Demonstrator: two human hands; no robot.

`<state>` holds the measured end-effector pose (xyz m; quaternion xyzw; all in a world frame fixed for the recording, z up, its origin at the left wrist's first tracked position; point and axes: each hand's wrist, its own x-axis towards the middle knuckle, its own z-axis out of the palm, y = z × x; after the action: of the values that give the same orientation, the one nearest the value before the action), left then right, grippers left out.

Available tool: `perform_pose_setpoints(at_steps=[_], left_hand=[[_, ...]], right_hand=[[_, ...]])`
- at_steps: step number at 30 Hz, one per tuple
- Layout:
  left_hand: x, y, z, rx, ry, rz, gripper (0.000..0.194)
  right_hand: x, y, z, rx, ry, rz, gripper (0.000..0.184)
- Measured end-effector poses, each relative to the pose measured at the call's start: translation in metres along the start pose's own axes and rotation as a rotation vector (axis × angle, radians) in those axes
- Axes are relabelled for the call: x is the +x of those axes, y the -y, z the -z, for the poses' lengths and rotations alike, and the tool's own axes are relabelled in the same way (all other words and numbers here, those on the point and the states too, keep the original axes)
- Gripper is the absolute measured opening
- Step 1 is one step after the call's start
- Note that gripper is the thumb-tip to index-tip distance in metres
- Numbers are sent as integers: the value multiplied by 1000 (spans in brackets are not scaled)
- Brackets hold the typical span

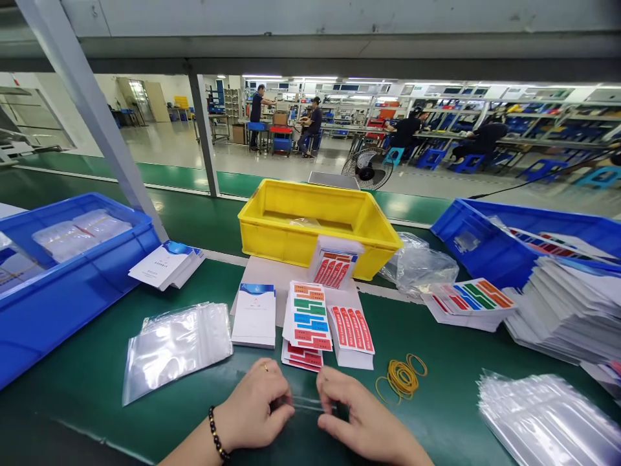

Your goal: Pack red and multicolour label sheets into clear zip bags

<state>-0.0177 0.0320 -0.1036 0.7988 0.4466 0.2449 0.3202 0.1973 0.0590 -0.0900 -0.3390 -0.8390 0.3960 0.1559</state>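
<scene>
Running left to right, clear plastic (307, 404) spans between the hands (255, 406).

"Where could a hand pass on the green bench (449, 395)?"

"Along the near edge, in front of the left bags (179, 346), or rightward, between the rubber bands (403, 380) and the right bags (553, 417)."

"And straight toward the far edge?"

"Card stacks (309, 317) block it, then the yellow bin (276, 243). The left blue bin (72, 298) and right blue bin (478, 259) narrow the sides."

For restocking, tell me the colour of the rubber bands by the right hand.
The rubber bands are amber-yellow, clearest in the head view.
</scene>
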Motion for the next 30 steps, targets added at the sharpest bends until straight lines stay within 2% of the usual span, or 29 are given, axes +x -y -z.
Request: perform_pose_setpoints(at_steps=[4, 8, 10, 12, 14, 15, 18, 21, 22, 23, 25, 27, 29, 30], left_hand=[[0, 3, -3, 13, 26, 69, 13], [-3, 6, -11, 26, 79, 4, 18], [-4, 8, -15, 54, 83, -28, 18], [-5, 11, -18, 101, 71, -43, 18], [-6, 14, -19, 140, 56, -46, 18], [-6, 15, -20, 145, 48, -47, 17], [-7, 14, -19, 93, 28, -44, 19], [-8, 11, -18, -24, 34, 9, 24], [-8, 11, -18, -92, 34, 42, 25], [-8, 11, -18, -186, 26, 80, 26], [-8, 13, -19, -491, -7, 166, 41], [-5, 16, -18, -921, -92, 260, 73], [-1, 18, -14, -1332, -172, 346, 90], [1, 17, -12, -1480, -194, 372, 86]], right_hand=[[9, 9, 2, -87, -149, 82, 7], [55, 21, -11, -354, -284, 255, 18], [85, 25, -16, -483, -263, 260, 31], [112, 28, -20, -583, -190, 220, 60], [130, 32, -24, -652, -97, 166, 82], [135, 33, -27, -680, -63, 143, 86], [133, 36, -36, -745, -30, 114, 75], [120, 34, -39, -726, -62, 149, 30], [116, 32, -37, -697, -92, 175, 14], [110, 31, -34, -661, -140, 211, 9], [98, 32, -23, -590, -269, 302, 21], [82, 37, -9, -535, -340, 388, 26], [64, 46, 4, -480, -267, 440, 24], [55, 50, 10, -438, -201, 450, 21]])
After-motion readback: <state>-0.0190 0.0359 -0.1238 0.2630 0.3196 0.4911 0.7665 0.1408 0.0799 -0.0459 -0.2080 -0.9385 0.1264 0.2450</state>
